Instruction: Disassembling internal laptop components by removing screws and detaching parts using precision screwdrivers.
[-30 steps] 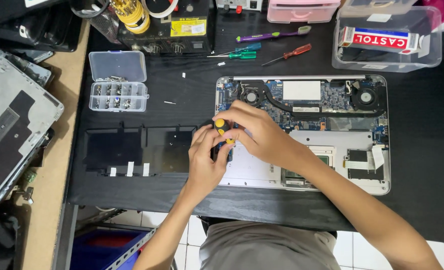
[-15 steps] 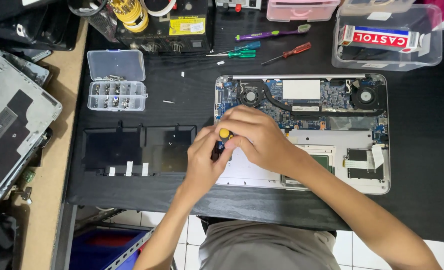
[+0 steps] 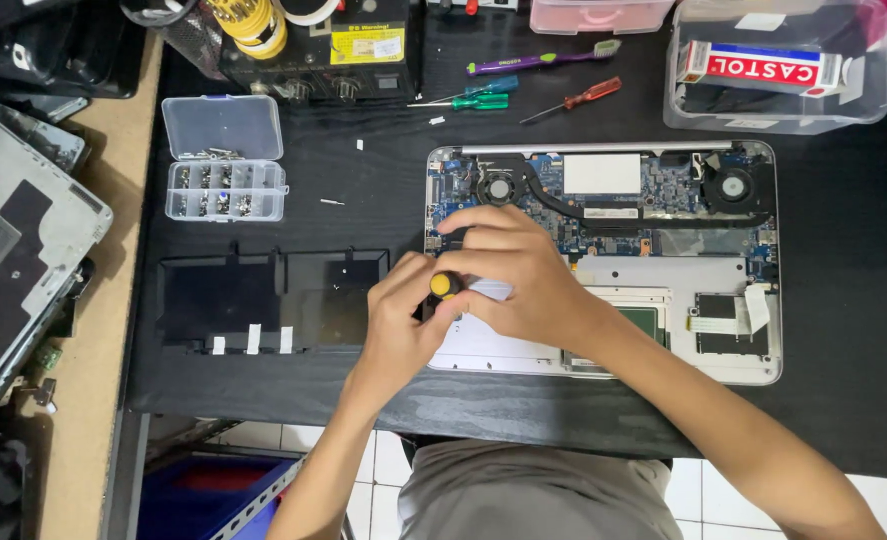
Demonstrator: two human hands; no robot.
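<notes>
An opened laptop lies bottom-up on the black mat, its blue circuit board, two fans and heat pipe exposed. A screwdriver with a yellow cap stands upright at the laptop's left edge. My left hand is closed around its black handle. My right hand lies over the laptop's left part, fingers curled beside the screwdriver top and touching it. The tip is hidden by both hands.
A flat black battery pack lies left of the laptop. A clear screw box stands open behind it. Several screwdrivers and a toothbrush lie at the back, clear plastic tubs at back right, a grey laptop cover at left.
Both hands and the screwdriver have shifted slightly toward me along the laptop's left edge. Nothing else has moved.
</notes>
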